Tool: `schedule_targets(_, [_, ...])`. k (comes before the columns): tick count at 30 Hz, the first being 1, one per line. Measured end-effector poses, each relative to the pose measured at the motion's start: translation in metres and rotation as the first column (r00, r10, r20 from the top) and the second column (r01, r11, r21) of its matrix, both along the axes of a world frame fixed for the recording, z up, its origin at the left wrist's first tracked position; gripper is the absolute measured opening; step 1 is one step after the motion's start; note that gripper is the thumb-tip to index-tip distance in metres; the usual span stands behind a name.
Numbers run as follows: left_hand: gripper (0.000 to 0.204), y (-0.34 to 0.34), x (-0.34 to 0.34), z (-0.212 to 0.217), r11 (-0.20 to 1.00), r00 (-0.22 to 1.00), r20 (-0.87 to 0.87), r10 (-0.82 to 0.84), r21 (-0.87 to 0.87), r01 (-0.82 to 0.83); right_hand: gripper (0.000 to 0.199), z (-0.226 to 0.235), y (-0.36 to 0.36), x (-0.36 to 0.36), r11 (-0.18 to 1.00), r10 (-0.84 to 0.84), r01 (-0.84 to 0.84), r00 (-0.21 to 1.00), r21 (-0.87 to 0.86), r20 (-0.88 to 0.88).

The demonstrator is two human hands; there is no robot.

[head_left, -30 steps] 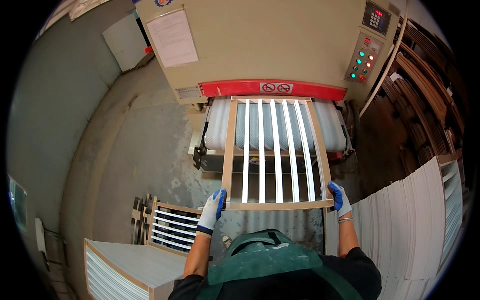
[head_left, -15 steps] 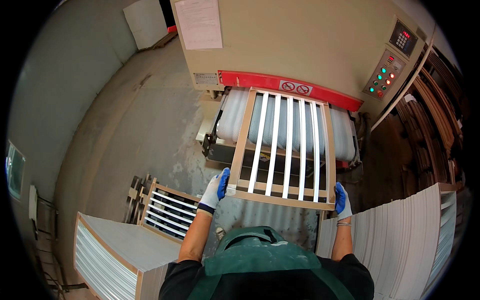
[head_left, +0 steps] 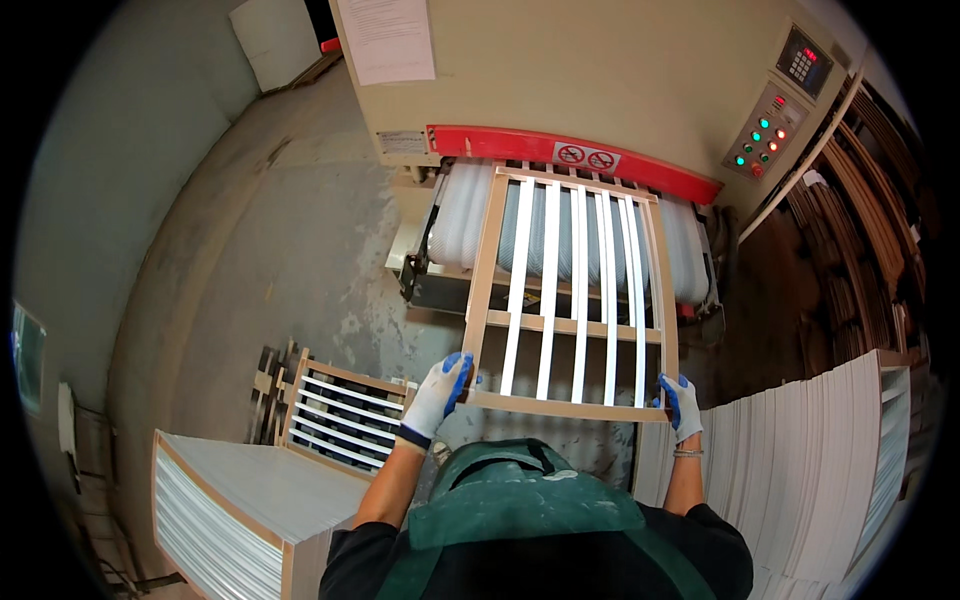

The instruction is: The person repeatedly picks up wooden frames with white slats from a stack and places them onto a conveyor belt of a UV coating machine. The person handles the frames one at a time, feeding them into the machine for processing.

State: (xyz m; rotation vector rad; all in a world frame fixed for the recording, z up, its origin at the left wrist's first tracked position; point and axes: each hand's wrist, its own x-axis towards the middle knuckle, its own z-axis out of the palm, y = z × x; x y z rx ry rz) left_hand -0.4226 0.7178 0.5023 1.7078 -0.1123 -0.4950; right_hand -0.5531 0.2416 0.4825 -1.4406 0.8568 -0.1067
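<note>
A slatted frame, with brown wooden edges and white slats, stretches from my hands to the machine's pale ribbed conveyor. My left hand, in a white and blue glove, grips its near left corner. At the near right corner my right hand, gloved alike, is closed on the edge. Another brown rail crosses below the slats, and white slat ends show past the far rail, seemingly a second frame underneath. Its overlap is partly hidden.
A beige machine with a red bar and a lit control panel stands ahead. Stacked frames flank me, left and right. Another slatted frame lies at left. Boards line the right side.
The rail under the slats has shifted away from me toward the machine, and slat ends now show beyond the far rail. My left hand has moved slightly right and nearer to me.
</note>
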Motion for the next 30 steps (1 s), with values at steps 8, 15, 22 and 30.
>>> schedule_targets(8, [0.031,0.006,-0.049,0.006,0.99,0.808,0.584,-0.076,0.139,-0.008,0.018,0.019,0.016,-0.05,0.999,-0.032,0.03,0.998,-0.029,-0.057])
schedule_targets(15, [0.034,0.009,-0.077,0.02,0.958,0.873,0.455,-0.177,0.284,0.046,0.018,0.017,0.017,-0.08,0.997,-0.026,0.018,0.994,-0.079,-0.108])
schedule_targets(22, [0.036,0.019,-0.08,-0.027,0.852,0.85,0.343,-0.401,0.481,0.208,0.018,0.016,0.024,-0.102,0.994,-0.075,0.066,0.993,-0.091,-0.092])
schedule_targets(30, [0.039,0.021,-0.096,-0.047,0.867,0.916,0.23,-0.329,0.458,0.197,0.015,-0.005,0.029,-0.127,0.992,-0.086,0.069,0.983,-0.107,-0.164])
